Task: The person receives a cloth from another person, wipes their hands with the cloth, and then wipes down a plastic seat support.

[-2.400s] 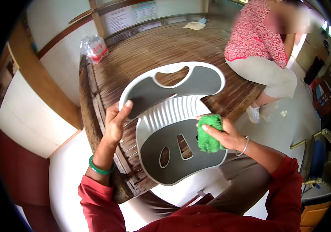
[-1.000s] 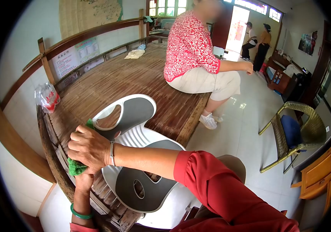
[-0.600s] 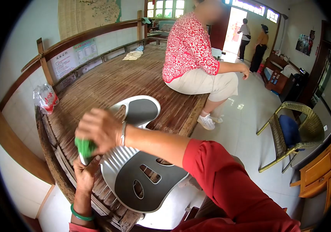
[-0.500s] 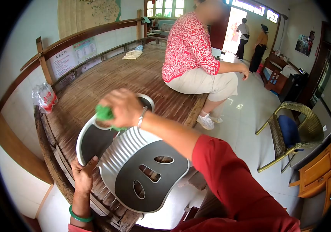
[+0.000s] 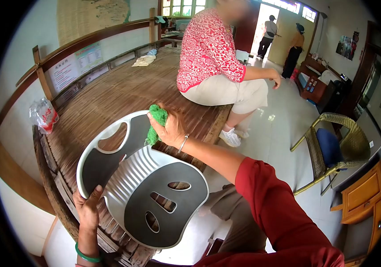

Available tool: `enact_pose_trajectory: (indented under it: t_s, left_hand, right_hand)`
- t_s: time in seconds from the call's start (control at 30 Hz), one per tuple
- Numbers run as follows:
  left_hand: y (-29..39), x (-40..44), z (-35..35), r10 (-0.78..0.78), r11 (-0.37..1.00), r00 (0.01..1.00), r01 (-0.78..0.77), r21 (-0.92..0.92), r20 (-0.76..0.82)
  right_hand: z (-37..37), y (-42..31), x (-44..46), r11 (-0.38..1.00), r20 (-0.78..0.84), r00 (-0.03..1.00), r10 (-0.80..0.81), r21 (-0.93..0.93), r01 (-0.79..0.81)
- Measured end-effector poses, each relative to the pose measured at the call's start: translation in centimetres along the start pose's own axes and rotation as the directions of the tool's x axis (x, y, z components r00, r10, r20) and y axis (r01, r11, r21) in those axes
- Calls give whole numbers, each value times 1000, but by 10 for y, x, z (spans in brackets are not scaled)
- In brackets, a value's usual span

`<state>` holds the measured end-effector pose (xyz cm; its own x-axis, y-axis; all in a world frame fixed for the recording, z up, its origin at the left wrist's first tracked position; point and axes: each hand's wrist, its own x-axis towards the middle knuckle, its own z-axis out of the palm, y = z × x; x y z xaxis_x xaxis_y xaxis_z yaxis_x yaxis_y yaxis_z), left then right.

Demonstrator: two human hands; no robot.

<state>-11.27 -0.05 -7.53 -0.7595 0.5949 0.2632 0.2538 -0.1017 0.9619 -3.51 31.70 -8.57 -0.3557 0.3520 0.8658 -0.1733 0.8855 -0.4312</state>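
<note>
A white plastic seat (image 5: 135, 178) with dark grey pads, ribs across its middle and several cut-outs is tilted above the near end of a slatted bamboo platform (image 5: 97, 89). My left hand (image 5: 88, 207), a green bangle at its wrist, grips the seat's lower left rim with the thumb on top. At the far right end of the seat's backrest, my right hand (image 5: 170, 127) is closed around a green cloth (image 5: 158, 116) and presses it against the rim. A silver bracelet circles the right wrist.
A person (image 5: 217, 58) in a red patterned top sits on the platform's edge. Two people stand near the doorway. Wrapped bottles (image 5: 43, 115) sit at the left corner, a pale cloth (image 5: 144, 60) farther back. A woven chair (image 5: 332, 149) and wooden cabinet (image 5: 364, 191) are at right.
My right hand has moved the green cloth from the backrest's left end, across its handle, to its right end. My left hand keeps its hold on the rim. The view has shifted slightly.
</note>
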Motion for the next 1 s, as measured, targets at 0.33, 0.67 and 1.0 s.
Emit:
enact_pose_trajectory:
  t_s: [0.33, 0.67, 1.0]
  left_hand:
    - [-3, 5, -8, -15, 1000, 1000, 15, -2, 27]
    - [-20, 12, -10, 43, 994, 997, -37, -101, 56]
    - [-19, 14, -10, 61, 985, 997, -53, -163, 40]
  right_hand:
    - [21, 1, -26, 958, -113, 963, 246, 179, -224]
    - [22, -2, -37, 895, -82, 897, 434, 156, -419]
    - [33, -2, -40, 923, -237, 893, 383, 71, -377]
